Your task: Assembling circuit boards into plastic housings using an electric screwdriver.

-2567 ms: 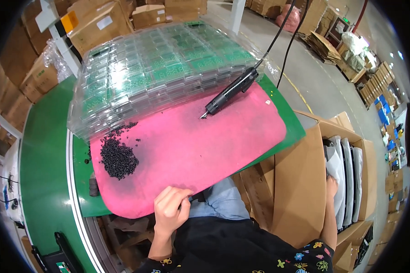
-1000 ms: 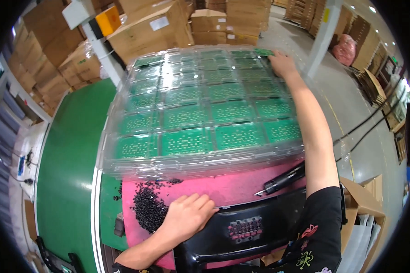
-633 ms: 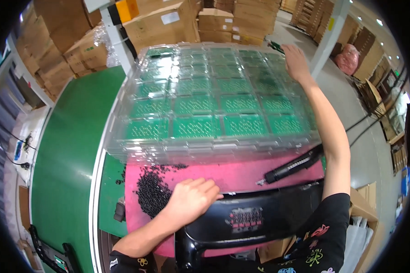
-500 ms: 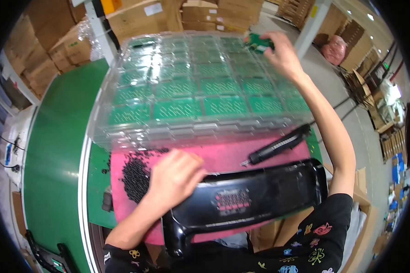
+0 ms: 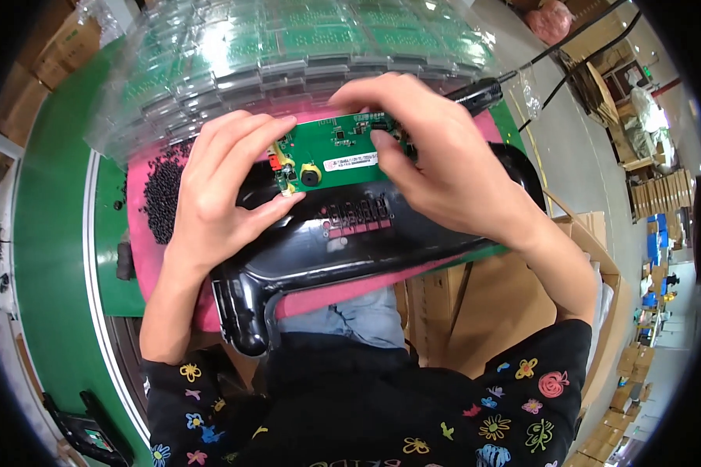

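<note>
A green circuit board [image 5: 323,142] with a white label and a round black part is held up between both hands, over a glossy black plastic housing [image 5: 311,247]. My left hand [image 5: 222,183] grips its left end, thumb below and fingers above. At the right end, my right hand [image 5: 436,152] has its thumb on the board's face and its fingers curled over the far edge, partly smeared by motion. Small slots show in the middle of the housing, which lies on a pink mat [image 5: 335,294]. Behind the right hand lies a black electric screwdriver [image 5: 475,95], mostly hidden.
Clear plastic trays [image 5: 288,50] of green boards are stacked at the far side. A heap of small black screws [image 5: 163,194] lies left on the mat. Another black housing [image 5: 89,432] rests on the green table [image 5: 51,233]. A cardboard box [image 5: 491,300] stands near right.
My right hand has brought a circuit board back from the far trays to above the housing. The left hand has left the housing's edge and taken the board's left end. The view has tilted down.
</note>
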Motion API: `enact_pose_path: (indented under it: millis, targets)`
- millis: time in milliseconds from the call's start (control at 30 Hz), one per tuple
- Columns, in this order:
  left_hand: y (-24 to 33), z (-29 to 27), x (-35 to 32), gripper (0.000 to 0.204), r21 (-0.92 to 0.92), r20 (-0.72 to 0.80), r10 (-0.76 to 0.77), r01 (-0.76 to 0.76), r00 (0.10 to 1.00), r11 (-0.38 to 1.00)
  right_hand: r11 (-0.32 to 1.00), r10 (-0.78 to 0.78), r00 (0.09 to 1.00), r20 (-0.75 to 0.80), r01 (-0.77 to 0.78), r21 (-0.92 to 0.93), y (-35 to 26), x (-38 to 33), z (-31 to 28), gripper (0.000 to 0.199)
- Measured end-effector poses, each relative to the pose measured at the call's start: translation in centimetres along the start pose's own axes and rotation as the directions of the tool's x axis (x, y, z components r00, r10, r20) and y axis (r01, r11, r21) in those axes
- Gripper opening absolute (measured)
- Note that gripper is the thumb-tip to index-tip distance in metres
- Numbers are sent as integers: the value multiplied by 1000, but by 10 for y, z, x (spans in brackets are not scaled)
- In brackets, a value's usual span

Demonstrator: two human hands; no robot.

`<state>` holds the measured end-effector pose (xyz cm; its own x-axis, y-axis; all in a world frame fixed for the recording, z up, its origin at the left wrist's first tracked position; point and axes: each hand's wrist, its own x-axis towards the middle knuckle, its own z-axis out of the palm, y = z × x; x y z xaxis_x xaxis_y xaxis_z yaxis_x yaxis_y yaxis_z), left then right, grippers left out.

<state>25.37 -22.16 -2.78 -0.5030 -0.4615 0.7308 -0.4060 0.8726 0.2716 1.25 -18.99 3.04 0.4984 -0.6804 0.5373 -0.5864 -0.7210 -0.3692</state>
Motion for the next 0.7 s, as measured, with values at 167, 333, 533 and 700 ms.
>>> enact_pose_path:
  millis: [167,333,533,700]
  targets:
    - [3,-3,-2,66,-127,102,129,-116,986,985,977,95,995,-13,-96,-191,-6,-39,-14,30]
    - [8,1,-7,65,-246,262,121,-54,957,968,899,383,917,109,-397,182,-11,-76,-16,21]
    - [8,8,-16,62,-389,466,102,101,879,916,770,502,775,385,-603,209,-21,-101,-11,66]
    - [10,13,-16,64,-276,559,-24,213,829,937,872,419,889,185,-451,189,9,-107,3,52]
